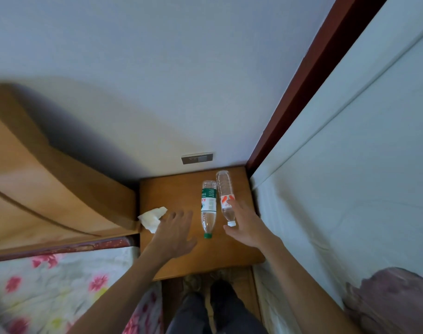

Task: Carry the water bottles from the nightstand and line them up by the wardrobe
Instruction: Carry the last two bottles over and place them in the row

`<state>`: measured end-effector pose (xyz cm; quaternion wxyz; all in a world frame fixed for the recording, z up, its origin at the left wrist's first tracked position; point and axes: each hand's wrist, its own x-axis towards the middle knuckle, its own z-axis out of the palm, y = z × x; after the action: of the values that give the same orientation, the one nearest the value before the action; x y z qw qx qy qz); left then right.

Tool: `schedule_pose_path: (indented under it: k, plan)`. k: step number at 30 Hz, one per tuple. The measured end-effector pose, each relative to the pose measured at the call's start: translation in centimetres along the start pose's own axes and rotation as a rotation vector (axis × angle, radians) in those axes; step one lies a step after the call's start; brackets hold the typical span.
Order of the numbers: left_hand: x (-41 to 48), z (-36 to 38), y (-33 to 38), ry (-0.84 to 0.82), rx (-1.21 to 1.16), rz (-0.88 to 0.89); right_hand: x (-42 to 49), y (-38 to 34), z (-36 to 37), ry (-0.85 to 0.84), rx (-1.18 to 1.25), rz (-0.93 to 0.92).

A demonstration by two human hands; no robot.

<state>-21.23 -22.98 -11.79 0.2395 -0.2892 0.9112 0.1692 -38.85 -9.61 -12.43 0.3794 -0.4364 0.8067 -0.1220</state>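
Water bottles, clear plastic, green-labelled bottle (208, 208) and red-labelled bottle (226, 197), lie caps toward six o'clock; my left hand (175, 233) and right hand (245, 225), fingers apart, reach for one each.

The surface (172, 196) is warm orange-brown wood. The green-capped bottle (208, 208) is clear, with a green-and-white label bearing a small red mark. The white-capped bottle (226, 196) is also clear, and its label is red-orange and white. The crumpled tissue (152, 218) is white. The headboard (49, 189) is lighter tan wood, and the band (61, 248) beneath it is dark red-brown. The bedcover (49, 285) is pale, printed with pink flowers and yellow-green leaves. The wall (181, 68) is plain pale blue-grey, and its switch plate (197, 158) is grey. A dark red frame (309, 80) edges a plain whitish sheet (350, 165). The bundled cloth (393, 297) is dull mauve. The trousers (205, 314) are dark.
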Motion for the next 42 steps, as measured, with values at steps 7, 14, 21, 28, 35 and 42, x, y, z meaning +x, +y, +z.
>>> schedule_pose_path:
  k: [7, 14, 21, 28, 35, 42]
  plan:
    - [3.8, 1.2, -0.7, -0.064, 0.044, 0.044, 3.7, 0.2, 1.5, -0.103, -0.038, 0.009]
    - [7.9, 2.5, -2.0, -0.113, 0.245, 0.182, 7.8, 1.6, 3.7, -0.299, -0.281, -0.046]
    - [12.9, 4.4, -3.1, -0.116, 0.428, 0.389, 12.6, 4.4, 4.0, -0.335, -0.762, -0.374]
    - [17.3, 7.2, -3.5, -0.161, 0.652, 0.596, 15.2, 6.4, 4.3, -0.369, -1.006, -0.578]
    - [20.4, 8.8, -3.1, -0.167, 0.779, 0.697, 16.6, 8.8, 5.7, -0.329, -1.110, -0.619]
    - [22.6, 9.9, -2.5, -0.042, 0.760, 0.788, 18.0, 11.9, 6.7, -0.327, -1.124, -0.648]
